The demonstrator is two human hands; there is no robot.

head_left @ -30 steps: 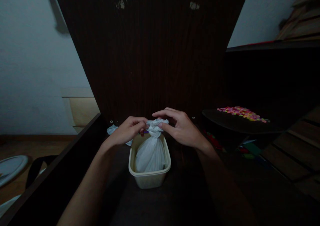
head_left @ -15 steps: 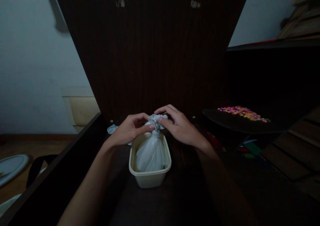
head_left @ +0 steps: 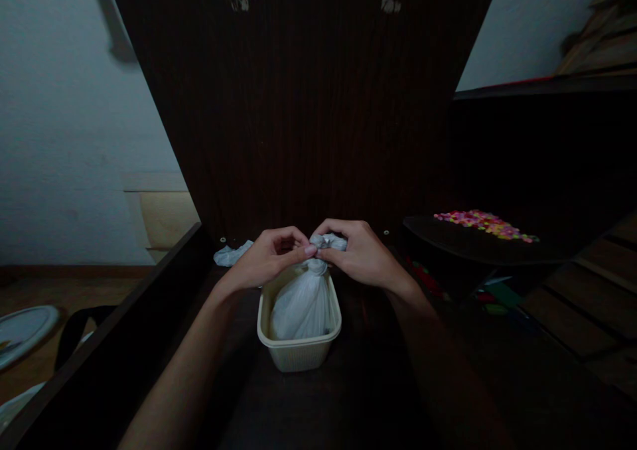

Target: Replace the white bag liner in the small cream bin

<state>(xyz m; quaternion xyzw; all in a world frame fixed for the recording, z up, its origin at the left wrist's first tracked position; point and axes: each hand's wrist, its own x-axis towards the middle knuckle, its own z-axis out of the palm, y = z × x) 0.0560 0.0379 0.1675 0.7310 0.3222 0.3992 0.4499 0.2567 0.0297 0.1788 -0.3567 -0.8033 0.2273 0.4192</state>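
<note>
A white plastic bag point(head_left: 300, 304) stands in a small cream basket point(head_left: 298, 354) on a dark table point(head_left: 348, 397). The bag's gathered neck is twisted into a knot just above the basket's far rim. My left hand point(head_left: 263, 259) pinches the knot from the left with thumb and forefinger. From the right, my right hand point(head_left: 361, 254) grips the same knot with its fingers curled over the loose top of the bag. Both hands are closed on the plastic and touch each other at the fingertips.
A crumpled white scrap point(head_left: 231, 253) lies on the table behind my left hand. A dark wooden panel point(head_left: 308, 105) rises at the back. To the right a dark tray point(head_left: 468, 241) holds a heap of small coloured pieces point(head_left: 482, 224). A pale round object point(head_left: 22, 324) sits on the floor at left.
My right hand's fingers, spread above the knot a second ago, have curled down and closed on the bag's top. Both hands have drawn together at the knot.
</note>
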